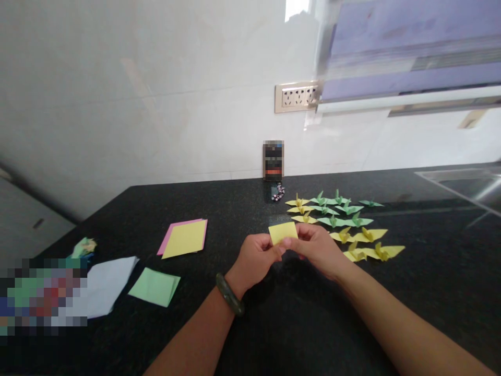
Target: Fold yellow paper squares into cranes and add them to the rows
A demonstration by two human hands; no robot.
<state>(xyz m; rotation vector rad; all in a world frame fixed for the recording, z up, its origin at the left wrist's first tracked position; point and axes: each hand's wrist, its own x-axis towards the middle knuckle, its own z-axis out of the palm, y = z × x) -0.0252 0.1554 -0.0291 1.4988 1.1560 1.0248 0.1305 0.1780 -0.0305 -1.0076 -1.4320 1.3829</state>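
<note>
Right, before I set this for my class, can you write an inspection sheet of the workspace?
Surface: dark speckled countertop.
Job's things: small yellow paper; yellow cranes and green cranes in rows at right; at left, yellow sheet overlapping pink sheet, and folded green paper.
Clutter: white sheet at far left, partly pixelated; beads near the wall.
Hands: left hand and right hand both hold the small yellow paper.
Cables: nothing seen.
Surroundings: pale wall with socket panel.
</note>
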